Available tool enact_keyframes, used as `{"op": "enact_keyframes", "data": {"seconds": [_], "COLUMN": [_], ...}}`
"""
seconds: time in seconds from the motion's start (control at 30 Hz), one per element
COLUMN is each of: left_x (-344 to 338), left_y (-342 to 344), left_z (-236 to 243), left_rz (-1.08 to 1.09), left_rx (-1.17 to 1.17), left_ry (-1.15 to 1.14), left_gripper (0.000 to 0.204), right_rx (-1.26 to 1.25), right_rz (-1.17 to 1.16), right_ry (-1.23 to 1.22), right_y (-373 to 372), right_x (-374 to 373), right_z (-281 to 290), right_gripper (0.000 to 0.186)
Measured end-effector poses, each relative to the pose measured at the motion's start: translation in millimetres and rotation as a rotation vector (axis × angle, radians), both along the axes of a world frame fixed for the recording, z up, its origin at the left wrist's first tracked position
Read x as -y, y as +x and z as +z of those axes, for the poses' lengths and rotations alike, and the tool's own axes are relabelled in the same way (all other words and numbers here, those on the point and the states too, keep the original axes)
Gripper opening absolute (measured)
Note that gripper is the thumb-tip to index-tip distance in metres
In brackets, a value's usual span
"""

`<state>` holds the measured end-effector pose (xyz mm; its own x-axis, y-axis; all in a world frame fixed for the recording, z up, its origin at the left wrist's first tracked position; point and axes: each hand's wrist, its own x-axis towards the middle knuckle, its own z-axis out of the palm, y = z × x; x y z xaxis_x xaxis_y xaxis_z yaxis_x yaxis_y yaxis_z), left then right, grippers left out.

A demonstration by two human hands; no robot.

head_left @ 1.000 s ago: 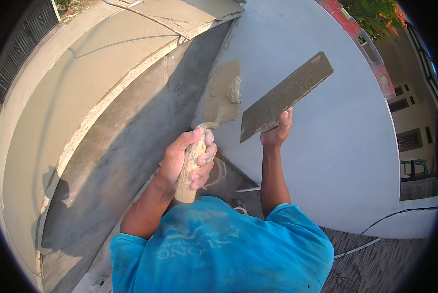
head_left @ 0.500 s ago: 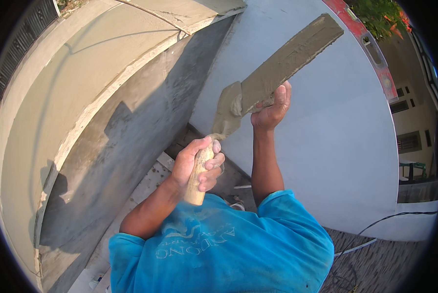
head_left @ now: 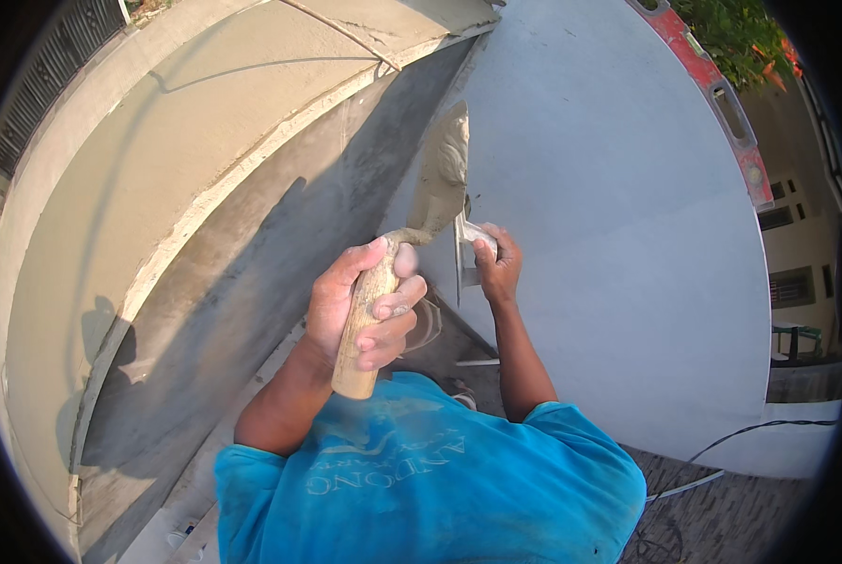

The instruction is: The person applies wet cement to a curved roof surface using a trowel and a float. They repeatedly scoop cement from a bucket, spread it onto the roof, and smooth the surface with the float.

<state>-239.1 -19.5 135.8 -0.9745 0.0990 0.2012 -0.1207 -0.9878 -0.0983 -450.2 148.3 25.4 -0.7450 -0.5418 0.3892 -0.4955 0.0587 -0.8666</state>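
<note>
My left hand (head_left: pixel 330 303) is closed round the wooden handle of a pointed trowel (head_left: pixel 437 183). Wet grey mortar coats the blade, with a thicker lump near its right edge, and the tip points up. My right hand (head_left: pixel 502 271), to the right and slightly lower, grips the pale handle of a plastering float (head_left: pixel 459 254). That float is seen edge-on as a thin upright line, so its faces are mostly hidden. Its upper end lies close against the trowel blade; whether they touch I cannot tell.
Along the left curves a plastered ledge (head_left: pixel 148 160) with a thin stick (head_left: pixel 341 35) across it, above a grey wall (head_left: pixel 224 329). A pale panel (head_left: pixel 628 244) fills the right, with a red spirit level (head_left: pixel 708 80) at its edge. A black cable (head_left: pixel 750 430) runs lower right.
The float has turned from showing its long mortar-coated face, pointing up right, to edge-on and lower. The trowel has tipped more upright and now carries a lump of mortar. Both hands keep their grip.
</note>
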Motion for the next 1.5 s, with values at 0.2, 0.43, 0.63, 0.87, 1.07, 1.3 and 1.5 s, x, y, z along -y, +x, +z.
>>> {"op": "enact_keyframes", "data": {"seconds": [0.2,0.43,0.63,0.87,1.07,1.3,1.5], "left_x": [6.1,-11.1,-17.9,-2.9,3.3,-2.8,-11.1], "left_y": [5.7,8.0,8.3,3.3,4.4,12.7,16.4], "left_z": [2.6,-61.4,-83.2,-21.3,-5.0,-50.0,-75.9], "left_rz": [0.028,-0.006,-0.058,-0.048,0.028,0.014,-0.006], "left_rx": [0.052,0.287,0.249,0.075,0.047,0.246,0.283], "left_ry": [-0.129,-0.187,-0.061,-0.06,-0.15,-0.208,-0.109], "left_gripper": [0.035,0.031,0.035,0.037,0.036,0.031,0.032], "right_rx": [0.614,0.315,0.232,0.201,0.563,0.552,0.426], "right_rz": [0.096,0.216,0.239,0.116,0.094,-0.09,-0.037], "right_ry": [-0.391,-0.887,-0.864,-0.349,-0.248,-0.488,-0.463], "right_y": [1.8,-10.1,-7.5,13.6,0.7,25.5,47.3], "right_x": [-12.8,41.3,62.0,35.7,-21.0,30.8,47.0], "right_z": [9.4,54.0,45.2,-10.9,-37.7,74.7,98.5], "right_gripper": [0.046,0.04,0.041,0.048,0.043,0.031,0.034]}}
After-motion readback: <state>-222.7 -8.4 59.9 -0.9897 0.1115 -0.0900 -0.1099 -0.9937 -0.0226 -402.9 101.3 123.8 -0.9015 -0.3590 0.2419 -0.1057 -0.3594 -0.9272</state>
